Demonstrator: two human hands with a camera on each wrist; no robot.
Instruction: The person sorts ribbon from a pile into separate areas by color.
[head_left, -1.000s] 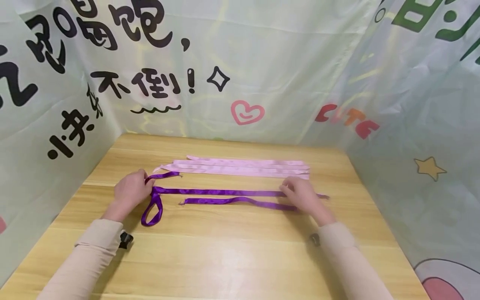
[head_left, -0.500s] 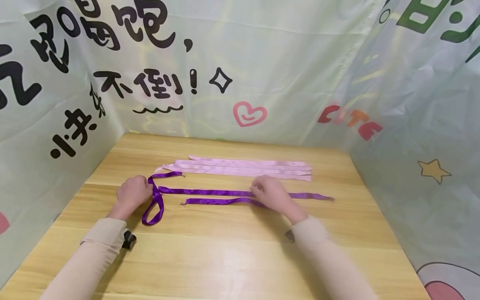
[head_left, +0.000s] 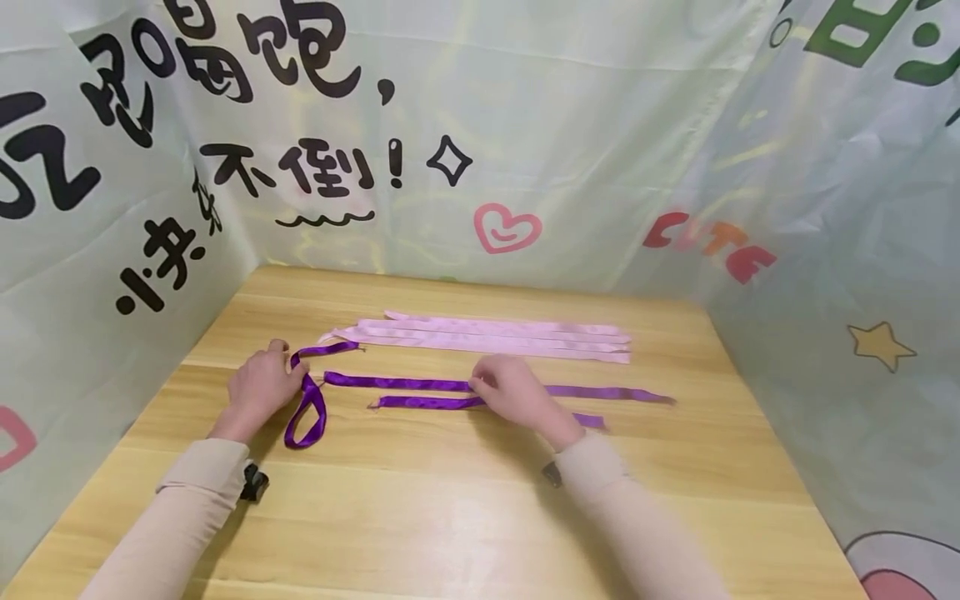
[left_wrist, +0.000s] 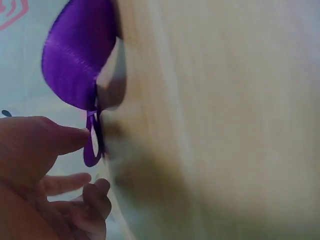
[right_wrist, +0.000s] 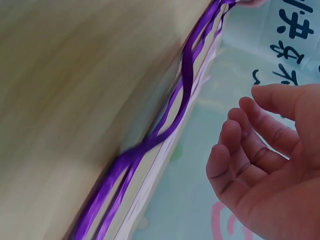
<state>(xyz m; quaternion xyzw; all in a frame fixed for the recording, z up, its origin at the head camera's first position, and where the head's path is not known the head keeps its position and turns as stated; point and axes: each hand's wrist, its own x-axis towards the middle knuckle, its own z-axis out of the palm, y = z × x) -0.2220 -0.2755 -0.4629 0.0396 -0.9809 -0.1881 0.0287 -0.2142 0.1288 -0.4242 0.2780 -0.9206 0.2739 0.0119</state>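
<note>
On the wooden table, my left hand [head_left: 262,383] is beside a looped purple ribbon [head_left: 322,415]. The left wrist view has its thumb tip overlapping a small loop of that ribbon [left_wrist: 75,55], with the other fingers apart below. My right hand [head_left: 513,392] is over two long purple ribbons, the upper ribbon [head_left: 397,383] and the lower ribbon [head_left: 420,403], and hides part of both. Seen from the right wrist, its fingers [right_wrist: 260,150] are loosely bent with nothing between them, and the long ribbons [right_wrist: 187,75] run past at the side.
Several pale pink ribbons [head_left: 480,335] lie side by side behind the purple ones. Printed fabric walls [head_left: 585,142] enclose the back and sides of the table [head_left: 420,517]. A small black device [head_left: 255,483] is at the left wrist.
My right hand has moved left along the long purple ribbons, from near their right ends to their middle, uncovering the right ends. My left hand has shifted only slightly; the ribbons lie much as before.
</note>
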